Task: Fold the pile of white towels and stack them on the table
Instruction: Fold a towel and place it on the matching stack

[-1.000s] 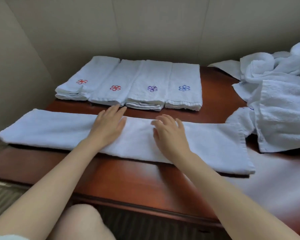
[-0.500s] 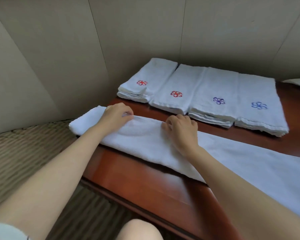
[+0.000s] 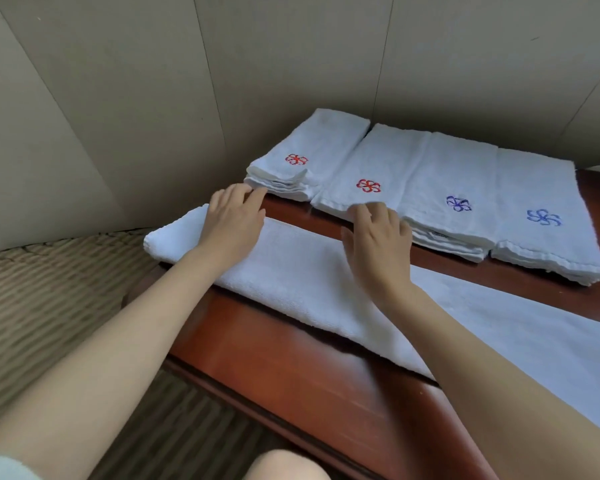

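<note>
A long white towel (image 3: 291, 275), folded into a narrow strip, lies across the red-brown wooden table (image 3: 291, 372). Its left end hangs a little past the table's left edge. My left hand (image 3: 234, 218) lies flat on the strip near that left end, fingers straight. My right hand (image 3: 378, 237) rests on the strip further right, fingers spread and relaxed, its fingertips reaching the strip's far edge. Behind the strip, folded white towels (image 3: 430, 188) sit side by side in a row against the wall, two with red flower marks and two with blue ones.
Beige wall panels (image 3: 153, 98) close off the back and left of the table. Striped carpet (image 3: 49, 306) lies to the left and below the table edge. My knee (image 3: 284, 465) shows at the bottom of the view.
Both hands slid left along the strip toward its left end. The view turned left, so the loose towel pile on the right has left the frame.
</note>
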